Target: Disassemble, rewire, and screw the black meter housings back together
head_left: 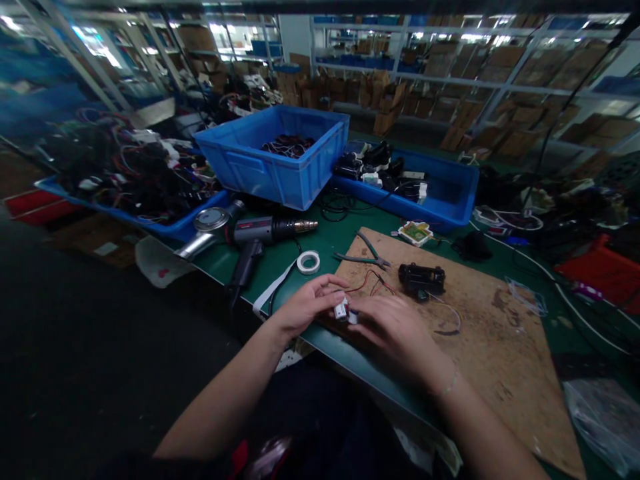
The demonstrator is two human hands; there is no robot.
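Observation:
Between the thumb and fingers of my left hand point(307, 307) is a small white block point(341, 309) with dark print, which looks like a battery. My right hand point(395, 327) meets it from the other side, its fingers bent around a small pale bluish piece point(353, 316). Whether the two pieces are joined is hard to tell. Thin red and black wires point(371, 280) run on the board just beyond my fingers. A black plastic housing point(421, 279) lies behind my right hand. Green-handled cutters point(367, 255) rest open at the board's far edge.
A brown board point(495, 360) covers part of the green table. On the left lie a heat gun point(265, 233) and a roll of white tape point(308, 263). Behind stand a blue crate point(265, 167) and a blue tray point(457, 193) of parts. A circuit board point(416, 233) sits nearby.

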